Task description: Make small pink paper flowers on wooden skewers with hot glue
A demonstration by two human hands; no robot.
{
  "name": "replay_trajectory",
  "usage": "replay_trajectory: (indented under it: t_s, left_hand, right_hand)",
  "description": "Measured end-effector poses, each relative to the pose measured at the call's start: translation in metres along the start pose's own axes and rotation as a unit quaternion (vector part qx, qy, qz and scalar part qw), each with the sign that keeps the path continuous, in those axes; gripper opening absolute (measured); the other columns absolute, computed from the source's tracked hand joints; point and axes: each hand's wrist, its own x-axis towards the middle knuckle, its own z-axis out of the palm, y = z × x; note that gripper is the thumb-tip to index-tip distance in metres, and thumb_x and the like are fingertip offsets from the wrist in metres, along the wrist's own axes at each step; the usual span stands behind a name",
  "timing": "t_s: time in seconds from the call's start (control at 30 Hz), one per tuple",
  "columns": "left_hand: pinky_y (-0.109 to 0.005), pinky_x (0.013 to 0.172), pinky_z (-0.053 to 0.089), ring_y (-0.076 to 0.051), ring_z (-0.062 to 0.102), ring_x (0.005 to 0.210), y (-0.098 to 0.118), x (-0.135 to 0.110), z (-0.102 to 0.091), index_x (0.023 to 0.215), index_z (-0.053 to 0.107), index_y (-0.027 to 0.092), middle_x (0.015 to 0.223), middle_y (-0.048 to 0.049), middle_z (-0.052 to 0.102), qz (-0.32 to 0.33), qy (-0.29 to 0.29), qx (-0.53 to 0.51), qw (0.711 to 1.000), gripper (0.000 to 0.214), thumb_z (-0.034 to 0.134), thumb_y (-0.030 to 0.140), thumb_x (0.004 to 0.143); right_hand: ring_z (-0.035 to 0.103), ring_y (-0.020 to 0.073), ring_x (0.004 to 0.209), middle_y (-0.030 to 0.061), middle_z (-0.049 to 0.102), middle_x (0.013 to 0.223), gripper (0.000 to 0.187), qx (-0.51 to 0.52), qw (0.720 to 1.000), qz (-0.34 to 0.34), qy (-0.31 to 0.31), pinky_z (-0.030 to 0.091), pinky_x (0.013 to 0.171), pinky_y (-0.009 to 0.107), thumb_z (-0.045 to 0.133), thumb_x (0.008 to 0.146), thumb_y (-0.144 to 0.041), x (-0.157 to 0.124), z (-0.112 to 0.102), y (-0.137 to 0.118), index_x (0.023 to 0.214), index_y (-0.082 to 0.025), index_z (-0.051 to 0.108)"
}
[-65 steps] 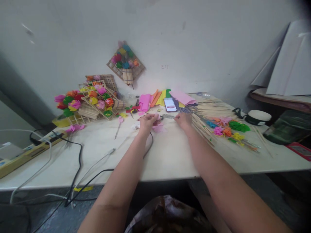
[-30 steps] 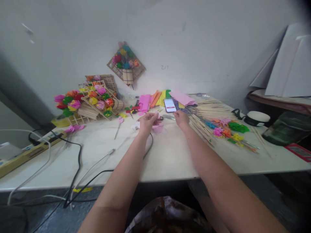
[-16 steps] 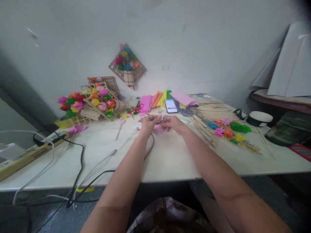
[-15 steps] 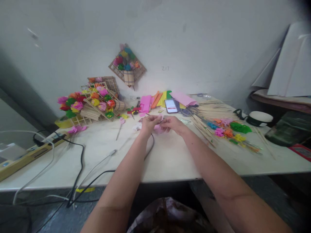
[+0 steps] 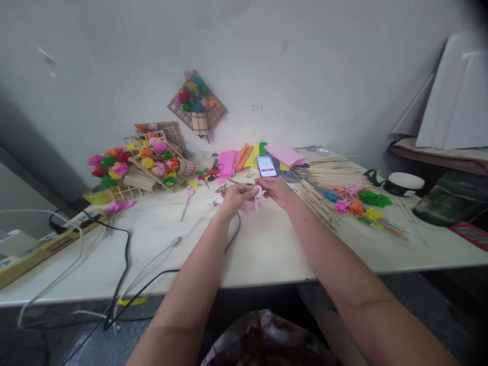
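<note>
My left hand (image 5: 239, 198) is pinched on a small pale pink paper flower (image 5: 258, 191) with a thin white stem that points down. The fingers of my right hand (image 5: 277, 191) close on the flower's right side; their tips are partly hidden. Below the hands a pale pink paper piece (image 5: 248, 205) lies on the white table (image 5: 267, 254). Just left of my left hand sits a small white object (image 5: 214, 200). Farther left lies another pink paper flower on a stem (image 5: 189, 192).
Behind my hands are a phone (image 5: 267, 166), folded pink paper (image 5: 227, 163) and blue-handled scissors (image 5: 290, 176). Bamboo sticks (image 5: 331, 173) and bright paper flowers (image 5: 356, 206) lie right. Finished flower baskets (image 5: 152, 162) stand left. Cables (image 5: 127, 249) cross the left side by a power strip (image 5: 57, 236).
The pink flower and its white stem have turned into plain sight between my hands. My right fingers have shifted around it. The whole view has moved slightly.
</note>
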Motion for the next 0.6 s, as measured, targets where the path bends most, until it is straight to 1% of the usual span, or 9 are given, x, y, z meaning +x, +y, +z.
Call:
replay_trajectory:
  t_s: [0.13, 0.3, 0.47, 0.6]
  left_hand:
    - [-0.021, 0.050, 0.042, -0.009, 0.054, 0.052, -0.0027, -0.0012, 0.0005, 0.071, 0.068, 0.012, 0.060, -0.0035, 0.063, -0.004, -0.020, 0.004, 1.000, 0.033, 0.073, 0.043, 0.059]
    - [-0.020, 0.048, 0.041, -0.009, 0.053, 0.049, -0.0058, -0.0006, -0.0003, 0.070, 0.067, 0.012, 0.058, -0.0028, 0.061, -0.006, -0.043, 0.013, 0.999, 0.033, 0.072, 0.043, 0.059]
    - [-0.020, 0.047, 0.041, -0.009, 0.053, 0.048, -0.0044, -0.0016, 0.0003, 0.072, 0.067, 0.012, 0.057, -0.0023, 0.061, -0.032, -0.050, 0.011, 0.998, 0.034, 0.073, 0.043, 0.058]
    - [-0.020, 0.047, 0.041, -0.009, 0.053, 0.048, -0.0032, -0.0023, 0.0014, 0.073, 0.068, 0.012, 0.056, -0.0020, 0.060, -0.040, -0.057, 0.011, 0.998, 0.035, 0.074, 0.043, 0.057]
  right_hand:
    - [0.050, 0.0083, 0.054, 0.0005, 0.063, 0.067, 0.029, 0.019, 1.000, 0.009, 0.004, 0.029, 0.045, 0.021, 0.074, 0.058, -0.034, 0.0001, 0.0048, 0.0020, 0.082, -0.017, 0.069]
    - [0.048, 0.0083, 0.052, -0.0003, 0.062, 0.065, 0.032, 0.025, 1.000, 0.003, -0.006, 0.028, 0.046, 0.022, 0.074, 0.056, -0.034, -0.0011, 0.0080, 0.0009, 0.082, -0.016, 0.068]
    - [0.047, 0.0074, 0.049, -0.0020, 0.060, 0.060, 0.030, 0.028, 1.000, 0.007, 0.008, 0.029, 0.047, 0.023, 0.076, 0.052, -0.031, -0.0001, 0.0094, 0.0006, 0.076, -0.015, 0.066]
    - [0.046, 0.0075, 0.048, -0.0033, 0.058, 0.057, 0.027, 0.022, 1.000, 0.000, 0.019, 0.030, 0.048, 0.023, 0.077, 0.049, -0.028, 0.0010, 0.0091, 0.0014, 0.069, -0.016, 0.064]
